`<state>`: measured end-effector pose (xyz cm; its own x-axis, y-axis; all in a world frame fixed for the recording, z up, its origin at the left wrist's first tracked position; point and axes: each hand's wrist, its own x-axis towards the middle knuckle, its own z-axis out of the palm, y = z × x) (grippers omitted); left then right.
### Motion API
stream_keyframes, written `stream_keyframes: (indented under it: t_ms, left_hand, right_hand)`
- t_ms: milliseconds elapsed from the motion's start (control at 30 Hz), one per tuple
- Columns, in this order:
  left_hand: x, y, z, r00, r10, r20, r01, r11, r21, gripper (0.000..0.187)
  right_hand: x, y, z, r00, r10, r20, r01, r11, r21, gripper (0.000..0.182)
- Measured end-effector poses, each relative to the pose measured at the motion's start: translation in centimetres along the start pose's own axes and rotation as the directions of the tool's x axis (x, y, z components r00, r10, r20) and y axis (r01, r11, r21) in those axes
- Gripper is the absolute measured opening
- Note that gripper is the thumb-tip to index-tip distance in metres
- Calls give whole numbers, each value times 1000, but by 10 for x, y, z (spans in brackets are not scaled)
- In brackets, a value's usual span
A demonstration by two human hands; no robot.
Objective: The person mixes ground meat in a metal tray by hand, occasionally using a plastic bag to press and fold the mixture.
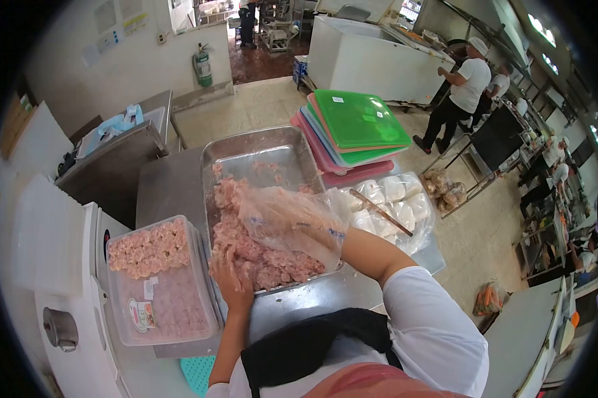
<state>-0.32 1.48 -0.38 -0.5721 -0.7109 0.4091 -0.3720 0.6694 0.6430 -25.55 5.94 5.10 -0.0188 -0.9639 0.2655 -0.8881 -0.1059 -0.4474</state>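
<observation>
A deep metal tray (259,137) in front of me holds a large mound of pink ground meat (282,267). My right hand (272,211) reaches into the meat inside a clear plastic bag (322,212) that covers it to the forearm; its fingers are hidden. My left hand (231,275) lies at the tray's near left edge, its fingers stretched forward against the meat and smeared with it. Left of the tray stands a clear plastic container (209,312) with small shaped meat portions (150,249) at its far end and a label on its near part.
Stacked coloured lids (362,119) stand beyond the tray to the right. A bag of white rounded packs (395,192) with a brown stick (382,213) on it lies nearer. Behind are a white chest freezer (372,63) and co-workers (461,86). A metal table (123,156) stands left.
</observation>
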Motion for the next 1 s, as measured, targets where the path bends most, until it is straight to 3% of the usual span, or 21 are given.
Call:
stream_keyframes:
  t_ms: [300, 400, 500, 767, 833, 967, 1000]
  left_hand:
    - [4, 8, -7, 992, 118, -54, -120, 992, -43, 45]
    - [0, -1, -1, 992, 89, -90, -97, 991, -94, 49]
    - [-4, -8, 7, 974, 127, -185, -135, 990, -31, 43]
    - [-3, -3, 4, 982, 89, -165, -93, 995, -19, 48]
    - [0, 1, -4, 982, 86, -165, -101, 992, -82, 48]
    - [-5, -5, 4, 972, 78, -223, -96, 993, -70, 52]
    - [-8, -6, 5, 980, 43, -194, -53, 997, -48, 53]
  right_hand:
    - [19, 13, 13, 996, 84, 2, -84, 996, 4, 37]
    - [19, 11, 17, 995, 96, -1, -96, 995, -16, 36]
    - [16, 9, 23, 996, 92, -2, -92, 994, -54, 36]
    - [-2, 2, 21, 991, 119, -65, -128, 982, -142, 36]
    - [0, -3, 12, 984, 150, -99, -156, 986, -56, 35]
    - [-2, -28, -24, 960, 241, -139, -158, 883, 441, 33]
    - [-5, -27, -33, 948, 300, -109, -221, 863, 454, 31]
